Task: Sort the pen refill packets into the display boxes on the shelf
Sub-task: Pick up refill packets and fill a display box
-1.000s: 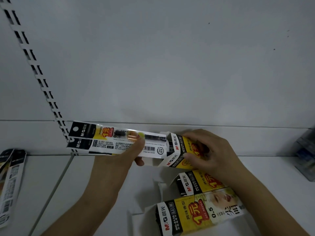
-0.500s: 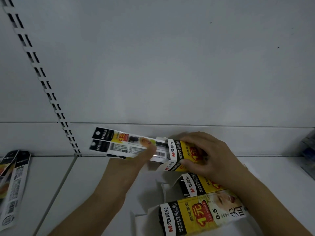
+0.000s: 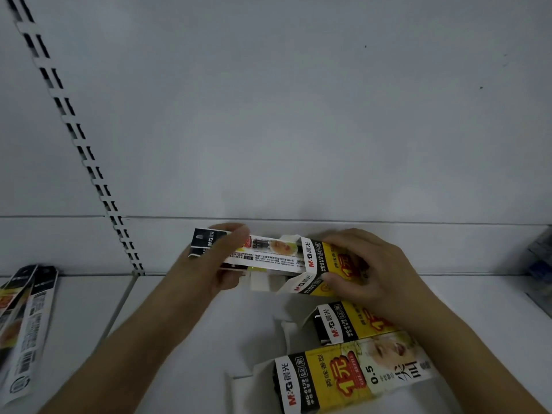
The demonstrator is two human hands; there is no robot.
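Observation:
My left hand [image 3: 222, 258] grips a small stack of long refill packets [image 3: 268, 253], black at their left end, white with print along the middle. Their right ends sit inside the open mouth of a yellow-and-black display box [image 3: 321, 265]. My right hand [image 3: 367, 270] grips that box from the right and holds it just above the white shelf [image 3: 179, 324]. Two more display boxes lie in front: a middle box [image 3: 346, 324] and a near box [image 3: 343, 380] with a face printed on it.
More loose refill packets [image 3: 27, 327] lie on the shelf at the far left. A slotted upright [image 3: 77, 144] runs down the back panel. A clear plastic holder [image 3: 540, 261] stands at the far right edge.
My left hand has pushed the packets to the right, deeper into the box that my right hand holds. Less of the packets shows outside the box than before.

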